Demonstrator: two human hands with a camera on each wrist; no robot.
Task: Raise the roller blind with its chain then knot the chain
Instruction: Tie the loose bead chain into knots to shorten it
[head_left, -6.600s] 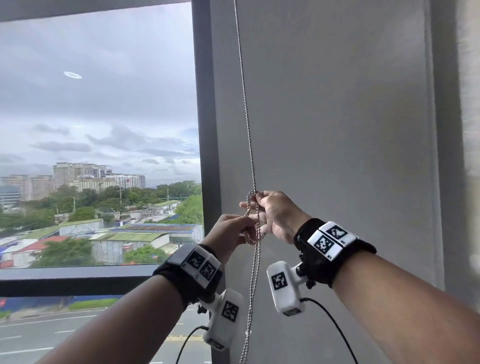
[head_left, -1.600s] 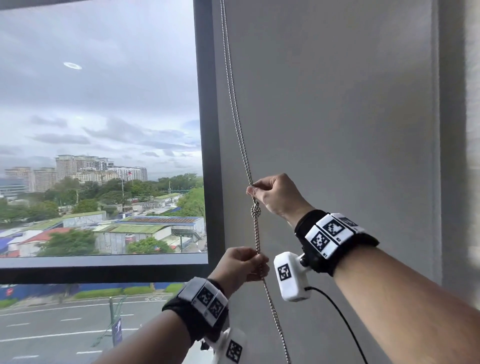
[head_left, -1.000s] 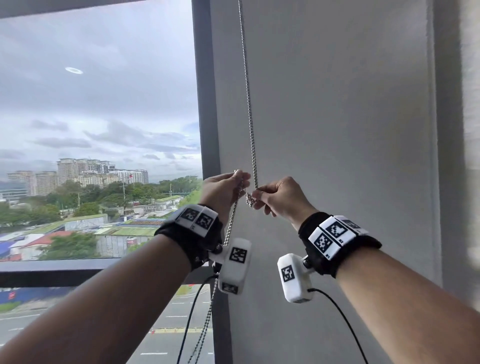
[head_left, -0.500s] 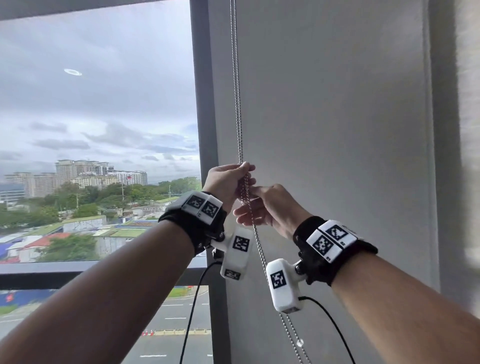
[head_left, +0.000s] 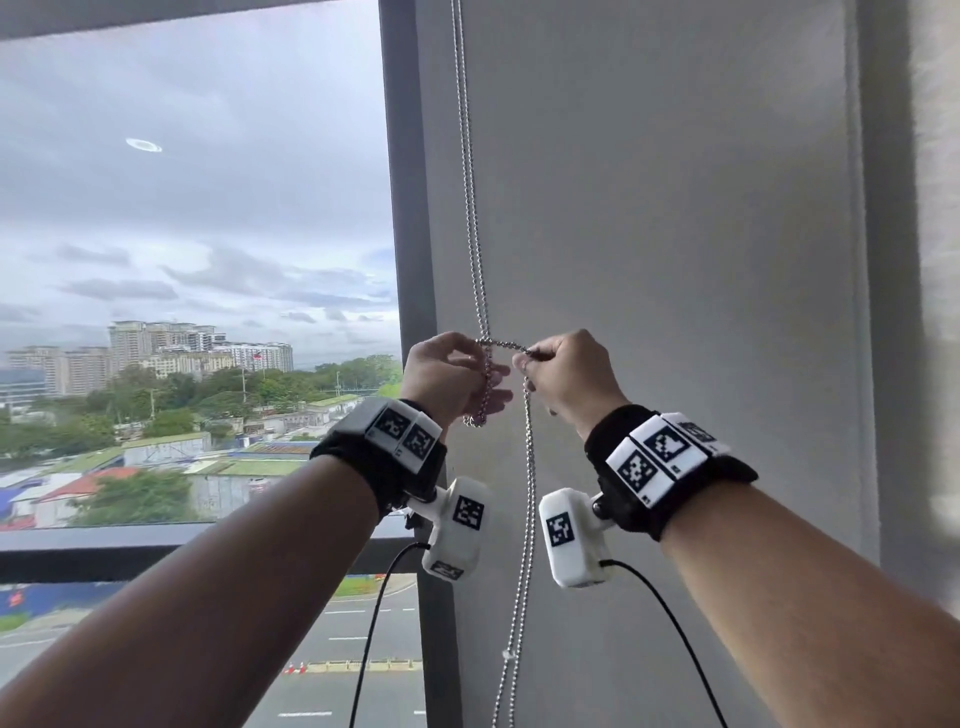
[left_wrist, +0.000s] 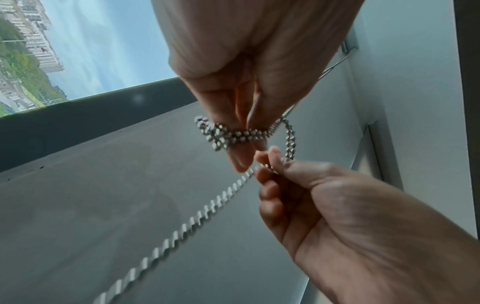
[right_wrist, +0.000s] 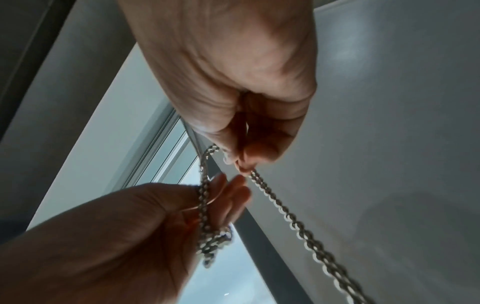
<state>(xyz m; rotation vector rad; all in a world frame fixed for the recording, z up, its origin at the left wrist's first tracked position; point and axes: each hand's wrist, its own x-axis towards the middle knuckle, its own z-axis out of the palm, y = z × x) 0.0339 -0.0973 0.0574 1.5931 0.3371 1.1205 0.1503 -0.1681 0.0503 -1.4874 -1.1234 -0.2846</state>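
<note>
The silver ball chain (head_left: 470, 208) hangs double from above, in front of a grey panel. At chest height both hands hold it. My left hand (head_left: 485, 366) pinches a bunched loop of chain (left_wrist: 233, 134), and a short loop (head_left: 479, 413) dangles under its fingers. My right hand (head_left: 524, 361) pinches the chain (right_wrist: 245, 166) between thumb and forefinger, a few centimetres to the right. A short taut stretch of chain (head_left: 506, 344) runs level between the two hands. Below my right hand the rest of the chain (head_left: 528, 519) hangs down.
A dark window post (head_left: 410, 234) stands just left of the chain, with bare glass (head_left: 208, 234) and a city view beyond it. The grey panel (head_left: 675, 234) fills the right. A dark sill rail (head_left: 104, 551) crosses below the glass.
My left hand came up from low on the chain to beside my right hand. In the last half second the hands drew slightly apart, with a chain stretch now level between them.
</note>
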